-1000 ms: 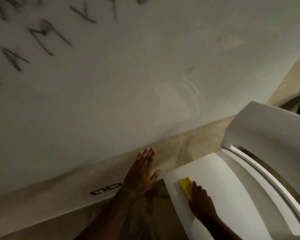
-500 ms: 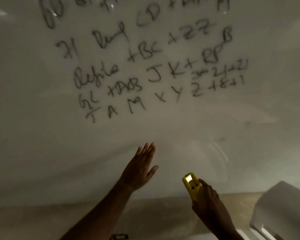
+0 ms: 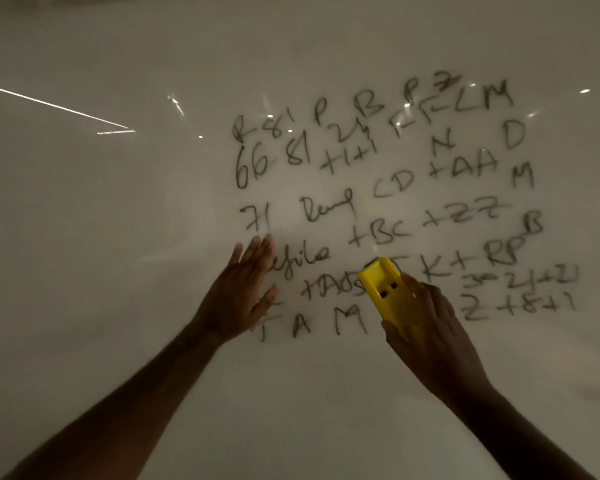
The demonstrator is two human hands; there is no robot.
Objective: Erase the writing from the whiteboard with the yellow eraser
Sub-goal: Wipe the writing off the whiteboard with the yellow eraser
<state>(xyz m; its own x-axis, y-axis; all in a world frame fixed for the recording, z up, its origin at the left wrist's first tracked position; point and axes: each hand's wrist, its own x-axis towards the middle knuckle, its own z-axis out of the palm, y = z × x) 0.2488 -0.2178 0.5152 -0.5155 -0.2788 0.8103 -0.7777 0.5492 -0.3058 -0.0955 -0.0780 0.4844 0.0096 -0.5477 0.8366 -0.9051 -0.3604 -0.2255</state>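
A person's right hand (image 3: 430, 327) gripped the yellow eraser (image 3: 390, 292), fingers curled round its lower end, at centre frame over the lower rows of black writing (image 3: 378, 202), apparently poised for a first wipe; whether it touched the whiteboard (image 3: 101, 237) could not be told. The left hand (image 3: 239, 292), fingers straight and close together with the thumb apart, lay flat at the writing's left edge, seemingly to brace the person. None of the visible writing looked erased.

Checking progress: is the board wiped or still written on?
Still written on: the writing covers the board in unsmeared rows; eraser in right hand.
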